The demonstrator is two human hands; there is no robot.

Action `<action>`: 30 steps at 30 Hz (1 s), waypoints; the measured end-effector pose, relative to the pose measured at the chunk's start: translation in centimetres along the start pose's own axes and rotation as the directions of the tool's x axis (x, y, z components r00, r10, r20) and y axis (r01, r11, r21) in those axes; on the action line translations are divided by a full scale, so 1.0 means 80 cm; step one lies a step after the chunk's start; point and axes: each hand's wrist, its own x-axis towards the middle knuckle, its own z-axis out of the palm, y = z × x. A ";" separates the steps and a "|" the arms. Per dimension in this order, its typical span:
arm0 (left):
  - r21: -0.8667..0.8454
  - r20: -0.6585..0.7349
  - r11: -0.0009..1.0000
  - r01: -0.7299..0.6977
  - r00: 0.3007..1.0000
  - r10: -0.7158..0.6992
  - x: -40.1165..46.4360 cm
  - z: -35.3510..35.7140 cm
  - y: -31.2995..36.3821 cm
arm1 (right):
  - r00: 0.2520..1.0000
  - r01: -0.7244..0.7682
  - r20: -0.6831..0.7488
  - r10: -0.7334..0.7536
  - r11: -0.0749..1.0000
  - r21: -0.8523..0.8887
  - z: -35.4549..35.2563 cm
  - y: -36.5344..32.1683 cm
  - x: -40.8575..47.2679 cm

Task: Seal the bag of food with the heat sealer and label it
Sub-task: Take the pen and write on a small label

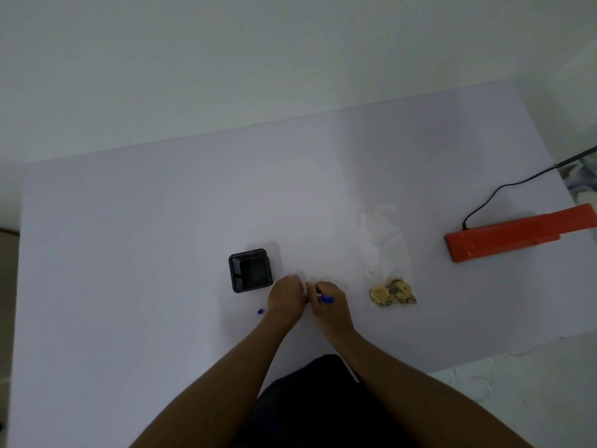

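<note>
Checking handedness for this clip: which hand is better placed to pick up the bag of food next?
The right hand, probably. The bag of food lies on its side of the table, towards the orange heat sealer. But it holds a blue pen; the left hand sits farther away, beside the black container.

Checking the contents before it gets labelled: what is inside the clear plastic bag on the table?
The clear plastic bag holds a small cluster of yellowish-brown food pieces bunched at its near end. The rest looks empty. What food it is cannot be told, nor whether more pieces lie under the visible ones.
</note>
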 end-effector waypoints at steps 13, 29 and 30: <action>0.022 0.013 1.000 -0.009 1.000 0.009 0.003 0.004 -0.004 | 0.996 -0.087 -0.003 0.088 0.995 0.055 -0.002 0.000 -0.001; 0.048 0.007 0.999 -0.016 1.000 0.016 0.004 0.006 -0.006 | 0.993 -0.108 -0.030 0.110 0.993 0.049 0.003 0.008 0.001; 0.050 0.008 0.999 -0.017 1.000 0.017 0.004 0.006 -0.006 | 0.993 -0.110 -0.032 0.112 0.993 0.049 0.004 0.008 0.001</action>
